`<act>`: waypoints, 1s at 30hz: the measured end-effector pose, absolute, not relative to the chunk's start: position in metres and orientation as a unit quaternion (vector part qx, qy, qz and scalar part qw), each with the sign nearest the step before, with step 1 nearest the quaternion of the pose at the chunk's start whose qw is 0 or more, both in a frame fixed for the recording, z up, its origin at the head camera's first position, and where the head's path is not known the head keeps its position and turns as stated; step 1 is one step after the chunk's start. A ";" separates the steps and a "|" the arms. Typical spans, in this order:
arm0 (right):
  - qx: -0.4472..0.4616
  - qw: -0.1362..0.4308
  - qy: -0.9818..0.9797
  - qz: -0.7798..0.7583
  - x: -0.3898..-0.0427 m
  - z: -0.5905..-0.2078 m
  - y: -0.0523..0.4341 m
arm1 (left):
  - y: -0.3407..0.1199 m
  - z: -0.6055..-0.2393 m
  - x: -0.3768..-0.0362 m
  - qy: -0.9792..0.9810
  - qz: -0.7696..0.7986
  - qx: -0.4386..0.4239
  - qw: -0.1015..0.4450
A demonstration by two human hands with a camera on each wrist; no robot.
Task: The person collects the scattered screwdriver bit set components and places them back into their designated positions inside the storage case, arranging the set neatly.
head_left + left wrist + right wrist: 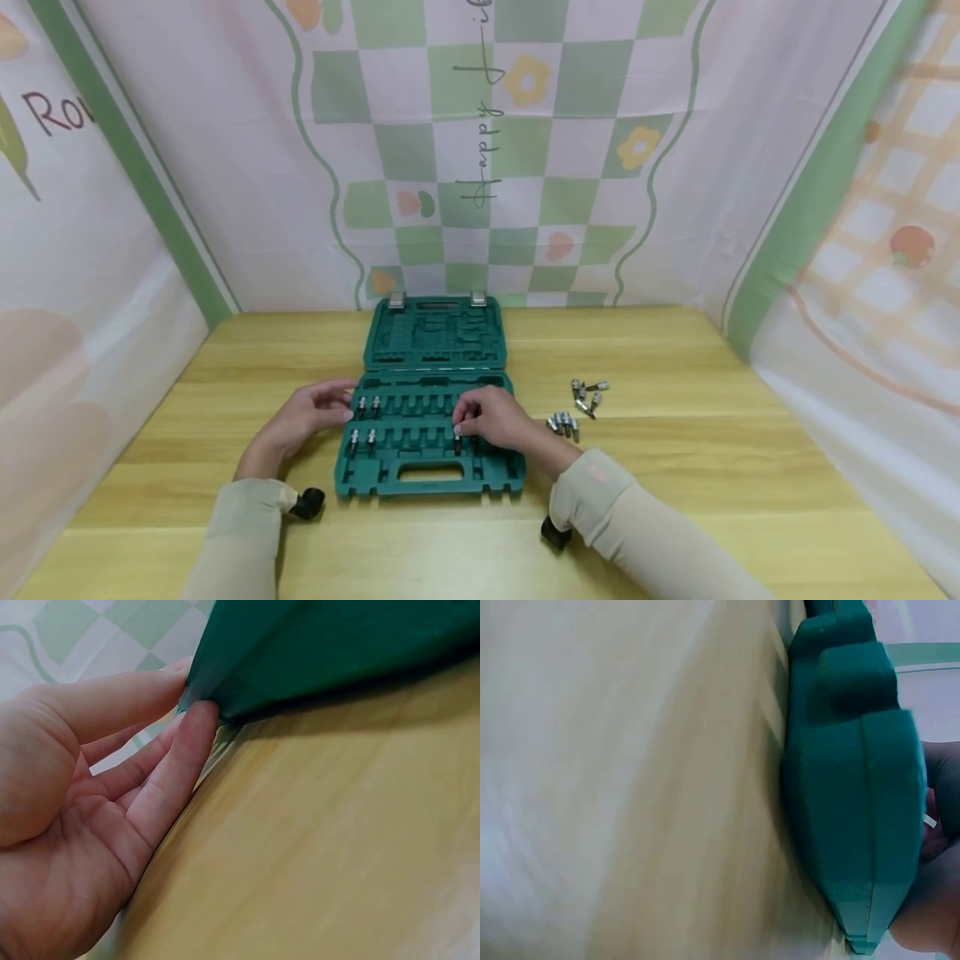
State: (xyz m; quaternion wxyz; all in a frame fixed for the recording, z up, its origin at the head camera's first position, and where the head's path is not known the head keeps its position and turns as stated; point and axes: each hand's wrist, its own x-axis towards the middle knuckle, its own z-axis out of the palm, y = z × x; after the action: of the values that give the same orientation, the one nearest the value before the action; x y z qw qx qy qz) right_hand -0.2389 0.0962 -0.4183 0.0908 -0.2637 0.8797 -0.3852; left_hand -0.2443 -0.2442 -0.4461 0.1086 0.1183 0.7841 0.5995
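A green plastic tool case (431, 425) lies unfolded on the table, with its lid (435, 333) laid back at the far side. My left hand (303, 417) holds the case's left edge; in the left wrist view the thumb and a finger meet at its corner. With thumb and index finger, my right hand (491, 417) pinches a bit socket (457, 443) standing in the front row of slots. More bit sockets (362, 442) sit at the left end of the front row, and others (369, 407) in the row behind. The right wrist view shows mostly the case's side, fingers largely hidden.
To the right of the case, several loose bit sockets (590, 397) lie scattered on the wooden table (675, 467). A tighter group of bit sockets (564, 424) lies nearer, close to my right wrist. Patterned cloth (525, 150) hangs behind the table and on both sides.
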 end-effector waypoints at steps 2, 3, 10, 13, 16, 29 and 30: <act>-0.263 0.086 0.880 -0.386 -0.240 -0.419 0.096 | -0.244 -0.447 -0.246 0.786 0.598 0.116 0.108; -0.262 0.085 0.880 -0.388 -0.240 -0.419 0.096 | -0.244 -0.447 -0.247 0.786 0.598 0.116 0.108; -0.236 0.085 0.868 -0.429 -0.241 -0.418 0.098 | -0.243 -0.447 -0.248 0.785 0.599 0.121 0.101; -0.222 0.082 0.859 -0.455 -0.241 -0.418 0.101 | -0.243 -0.447 -0.249 0.787 0.594 0.131 0.100; -0.216 0.077 0.849 -0.476 -0.241 -0.418 0.103 | -0.243 -0.448 -0.250 0.790 0.591 0.133 0.096; -0.163 0.028 0.863 -0.477 -0.243 -0.416 0.118 | -0.246 -0.446 -0.246 0.789 0.593 0.118 0.108; -0.158 0.024 0.864 -0.477 -0.243 -0.415 0.120 | -0.247 -0.446 -0.246 0.790 0.592 0.119 0.109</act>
State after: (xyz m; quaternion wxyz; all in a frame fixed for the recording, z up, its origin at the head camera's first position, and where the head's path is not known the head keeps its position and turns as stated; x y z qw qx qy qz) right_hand -0.2430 0.1195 -0.4148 0.0241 -0.1581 0.8645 -0.4765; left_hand -0.2464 -0.2466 -0.4459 0.1094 0.1187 0.7897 0.5919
